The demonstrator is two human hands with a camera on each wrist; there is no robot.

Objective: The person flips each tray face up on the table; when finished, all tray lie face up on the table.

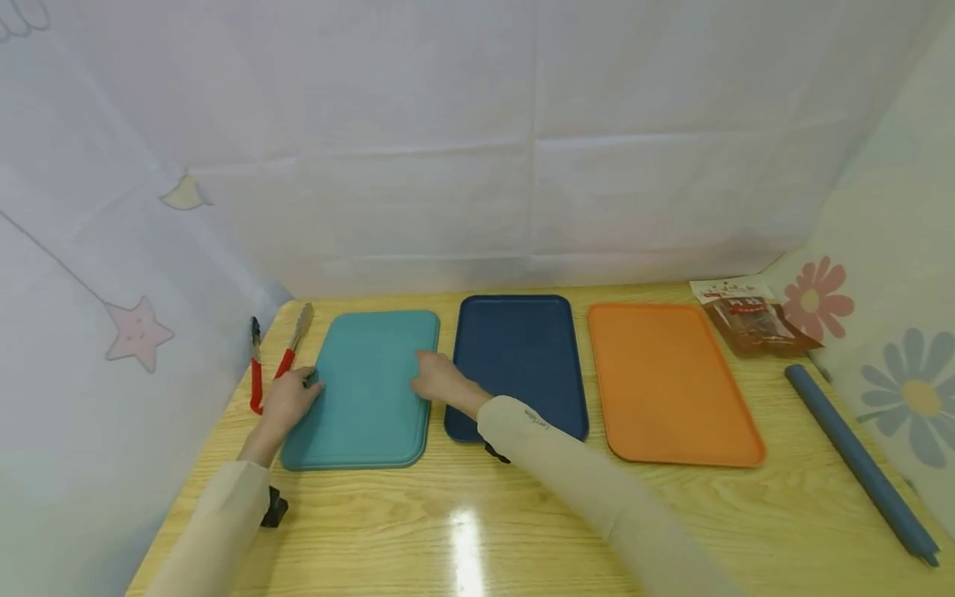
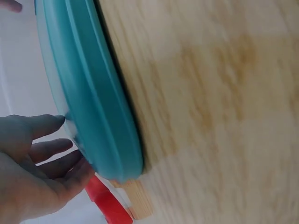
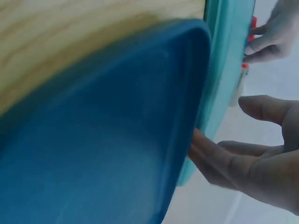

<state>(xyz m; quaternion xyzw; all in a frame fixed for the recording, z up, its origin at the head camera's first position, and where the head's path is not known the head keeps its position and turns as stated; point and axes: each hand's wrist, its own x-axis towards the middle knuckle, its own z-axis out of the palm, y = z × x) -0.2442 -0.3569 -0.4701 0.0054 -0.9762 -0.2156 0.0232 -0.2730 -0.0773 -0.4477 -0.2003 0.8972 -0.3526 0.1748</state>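
A teal tray (image 1: 366, 398) lies on the left of the table, its flat face up, with ridges along its side in the left wrist view. My left hand (image 1: 289, 401) is at its left edge, the thumb (image 2: 49, 125) and other fingers spread apart and touching or close to the edge. On the opposite edge is my right hand (image 1: 445, 381). In the right wrist view its fingertips reach down between the teal tray (image 3: 223, 88) and the dark blue tray (image 3: 112, 116), while the thumb (image 3: 264, 107) stands apart. Whether those fingertips press the edge is hidden.
Red-handled tongs (image 1: 285, 361) lie beyond my left hand, near the table's left edge. To the right are an orange tray (image 1: 671, 385), a brown food packet (image 1: 757, 323) and a grey-blue rolled tube (image 1: 858, 460). Fabric walls (image 1: 448, 207) enclose the back and sides.
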